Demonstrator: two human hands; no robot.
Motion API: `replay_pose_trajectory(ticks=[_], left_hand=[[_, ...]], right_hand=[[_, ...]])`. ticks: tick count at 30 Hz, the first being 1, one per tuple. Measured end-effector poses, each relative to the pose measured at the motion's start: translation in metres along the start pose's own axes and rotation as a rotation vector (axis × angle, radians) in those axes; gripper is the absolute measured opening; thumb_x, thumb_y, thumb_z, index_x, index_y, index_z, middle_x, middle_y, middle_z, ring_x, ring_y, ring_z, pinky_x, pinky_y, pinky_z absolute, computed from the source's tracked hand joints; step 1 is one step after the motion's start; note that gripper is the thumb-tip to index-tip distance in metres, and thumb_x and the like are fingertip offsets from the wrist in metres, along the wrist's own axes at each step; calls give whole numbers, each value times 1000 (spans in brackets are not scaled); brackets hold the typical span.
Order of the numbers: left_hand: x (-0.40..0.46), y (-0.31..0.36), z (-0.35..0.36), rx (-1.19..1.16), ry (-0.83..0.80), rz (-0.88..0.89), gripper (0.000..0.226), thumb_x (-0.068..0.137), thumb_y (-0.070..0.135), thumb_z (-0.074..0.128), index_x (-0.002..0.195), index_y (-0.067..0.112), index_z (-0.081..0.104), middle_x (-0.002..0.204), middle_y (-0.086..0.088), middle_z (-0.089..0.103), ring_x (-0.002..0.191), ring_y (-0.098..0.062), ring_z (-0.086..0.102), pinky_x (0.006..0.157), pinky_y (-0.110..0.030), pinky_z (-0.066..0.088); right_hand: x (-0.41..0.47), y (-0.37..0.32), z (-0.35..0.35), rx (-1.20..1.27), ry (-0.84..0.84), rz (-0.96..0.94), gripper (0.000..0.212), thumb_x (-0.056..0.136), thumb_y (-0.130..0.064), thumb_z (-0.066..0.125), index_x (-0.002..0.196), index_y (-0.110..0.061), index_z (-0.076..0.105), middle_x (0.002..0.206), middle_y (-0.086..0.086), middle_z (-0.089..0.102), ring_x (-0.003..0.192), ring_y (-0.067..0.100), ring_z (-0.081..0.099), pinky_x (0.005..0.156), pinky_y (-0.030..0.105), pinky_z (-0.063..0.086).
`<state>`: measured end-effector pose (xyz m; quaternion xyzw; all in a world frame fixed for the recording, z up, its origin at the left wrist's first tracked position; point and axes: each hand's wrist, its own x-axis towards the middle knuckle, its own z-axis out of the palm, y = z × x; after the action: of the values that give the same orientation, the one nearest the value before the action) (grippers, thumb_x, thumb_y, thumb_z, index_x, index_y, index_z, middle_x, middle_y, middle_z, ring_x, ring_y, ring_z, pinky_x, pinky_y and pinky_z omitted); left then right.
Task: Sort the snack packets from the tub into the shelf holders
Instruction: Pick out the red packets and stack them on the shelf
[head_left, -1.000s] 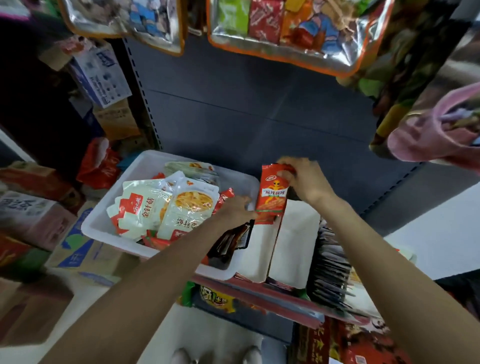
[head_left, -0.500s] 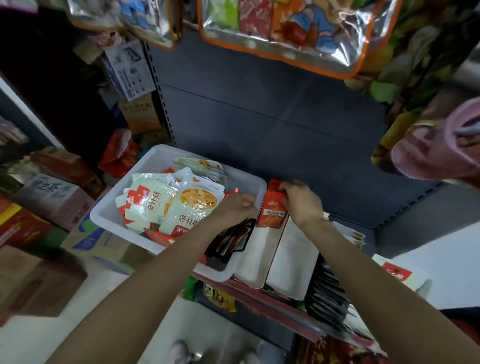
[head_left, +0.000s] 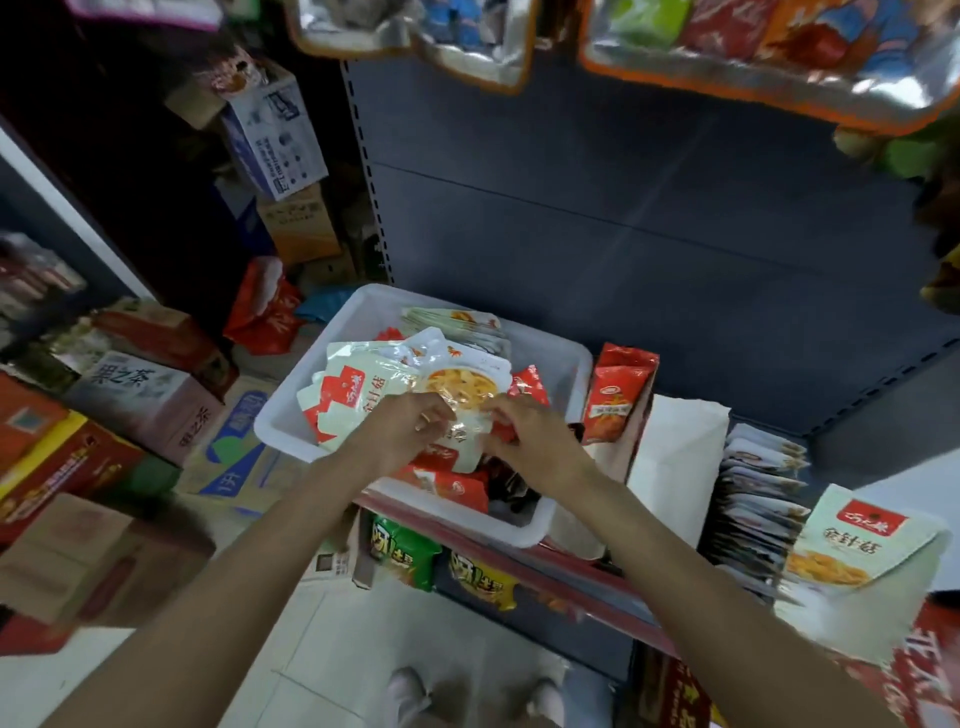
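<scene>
I see both hands down in the white tub (head_left: 291, 415) at the middle of the frame. My left hand (head_left: 410, 423) and my right hand (head_left: 524, 434) meet on one white packet (head_left: 462, 410) with a picture of yellow food, fingers curled onto its lower part; how firm the grip is I cannot tell. More white-and-red packets (head_left: 343, 395) lie fanned just left of it, and red packets (head_left: 452, 486) lie lower in the tub. Just right of the tub, an orange-red packet (head_left: 615, 395) stands upright in a white holder (head_left: 631, 452). A second white holder (head_left: 675, 457) sits beside that, then a row of packets on edge (head_left: 758, 499). At the lower right of the frame a pale packet (head_left: 862, 540) faces me. Cardboard boxes (head_left: 140, 395) are stacked at the left.
</scene>
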<state>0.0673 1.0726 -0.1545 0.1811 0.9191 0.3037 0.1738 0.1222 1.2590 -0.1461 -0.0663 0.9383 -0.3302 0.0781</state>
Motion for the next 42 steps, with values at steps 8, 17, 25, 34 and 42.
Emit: replay_pose_trajectory(ticks=[8,17,25,34,42], left_hand=[[-11,-41,-12,-166,-197,55,22,83,25,70,102,15,69,96,6,68,84,1,60,73,-8,42],[-7,-38,-23,-254,-151,176,6,89,14,63,87,18,59,76,11,60,76,-5,59,72,-25,44],[11,34,-13,-518,-76,188,18,87,16,66,104,12,60,96,1,62,91,-10,61,77,-12,48],[59,98,33,-336,-112,129,41,90,2,57,130,3,49,130,-13,55,118,-22,54,95,-23,41],[88,114,60,-49,-157,23,42,91,13,49,133,9,48,129,-10,57,117,-28,53,99,-39,44]], right_hand=[[11,-13,36,-50,-151,42,19,81,-12,71,71,-20,58,90,4,61,86,19,58,83,41,48],[12,-39,17,450,228,188,8,84,-21,69,83,-17,62,88,5,68,83,15,65,73,28,52],[-13,-33,-48,551,525,118,15,85,-7,65,80,-21,63,83,-5,66,75,0,64,69,16,51],[-46,7,-121,144,719,128,6,92,-20,58,93,-14,58,86,-7,61,79,7,59,67,14,45],[-32,39,-125,-31,448,135,12,95,-18,54,101,-11,60,97,6,67,87,22,63,75,33,50]])
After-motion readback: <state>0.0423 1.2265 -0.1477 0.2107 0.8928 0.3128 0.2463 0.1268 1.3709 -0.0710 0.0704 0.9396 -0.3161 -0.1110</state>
